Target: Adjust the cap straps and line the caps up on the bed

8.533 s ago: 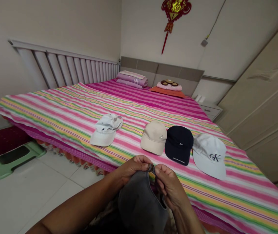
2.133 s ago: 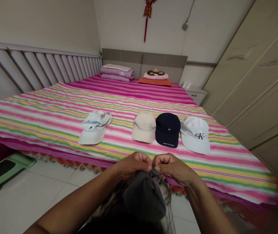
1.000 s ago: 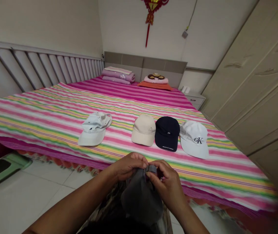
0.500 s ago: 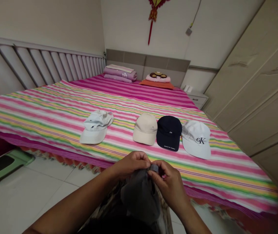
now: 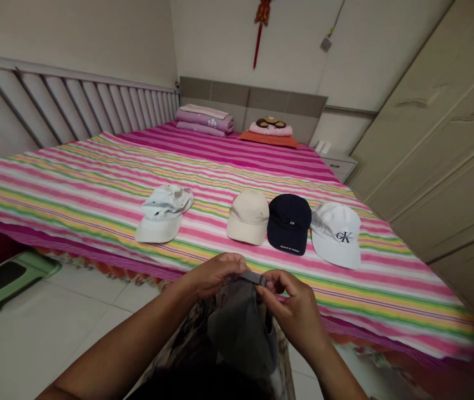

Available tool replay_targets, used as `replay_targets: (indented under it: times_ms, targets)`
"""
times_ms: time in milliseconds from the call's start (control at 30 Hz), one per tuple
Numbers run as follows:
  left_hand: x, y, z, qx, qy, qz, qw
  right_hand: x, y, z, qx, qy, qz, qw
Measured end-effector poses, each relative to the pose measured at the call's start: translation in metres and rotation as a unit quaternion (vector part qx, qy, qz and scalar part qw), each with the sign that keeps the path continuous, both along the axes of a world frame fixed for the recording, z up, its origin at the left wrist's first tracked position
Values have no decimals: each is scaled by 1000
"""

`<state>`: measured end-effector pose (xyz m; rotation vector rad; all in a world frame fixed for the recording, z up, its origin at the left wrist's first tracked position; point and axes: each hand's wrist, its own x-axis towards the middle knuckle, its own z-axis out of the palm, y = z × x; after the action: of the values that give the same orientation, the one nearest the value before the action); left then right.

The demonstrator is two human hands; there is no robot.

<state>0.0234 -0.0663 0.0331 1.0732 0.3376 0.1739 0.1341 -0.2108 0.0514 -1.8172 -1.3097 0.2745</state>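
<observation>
A grey cap [image 5: 241,328] hangs from both my hands, close to my body and in front of the bed edge. My left hand [image 5: 220,273] is closed on one end of its back strap. The fingers of my right hand [image 5: 289,300] pinch the other end, by the buckle. Between them the grey strap [image 5: 253,276] runs fairly straight. Beyond the hands, a beige cap [image 5: 248,216], a navy cap [image 5: 290,223] and a white cap with black letters [image 5: 337,233] lie side by side. A pale cap [image 5: 165,214] rests apart to the left.
The caps lie on a striped bed sheet [image 5: 95,194]. Folded purple bedding [image 5: 204,119] and a pink pillow [image 5: 271,129] are by the headboard [image 5: 278,105]. A green stool [image 5: 16,280] stands on the floor at left. A wardrobe [image 5: 440,150] flanks the right side.
My left hand has shifted slightly left, away from the right hand, and more of the strap shows between them. The view has tilted down a little. The caps on the bed stay put.
</observation>
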Motion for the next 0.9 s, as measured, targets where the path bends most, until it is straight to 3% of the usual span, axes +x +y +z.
replay_targets:
  times_ms: [200, 333, 400, 533, 667, 800, 900]
  targets:
    - [0, 0, 6, -3, -16, -9, 1000, -1, 3, 2, -1, 36, 5, 999]
    - [1, -2, 12, 33, 12, -69, 997, -3, 5, 2, -12, 120, 11, 993]
    - [2, -3, 11, 30, 29, -63, 997, -3, 7, -2, -14, 243, 38, 969]
    - [3, -2, 6, -26, -6, -33, 999, -1, 7, -17, -30, 454, 113, 883]
    - [1, -2, 14, -46, -30, -37, 998, -3, 3, -15, -17, 521, 126, 844]
    - [-3, -5, 36, -59, -35, -56, 996, -10, -4, 8, 11, 571, 137, 809]
    - [-7, -8, 42, -65, -44, -76, 994, -14, -8, 19, 7, 576, 150, 804]
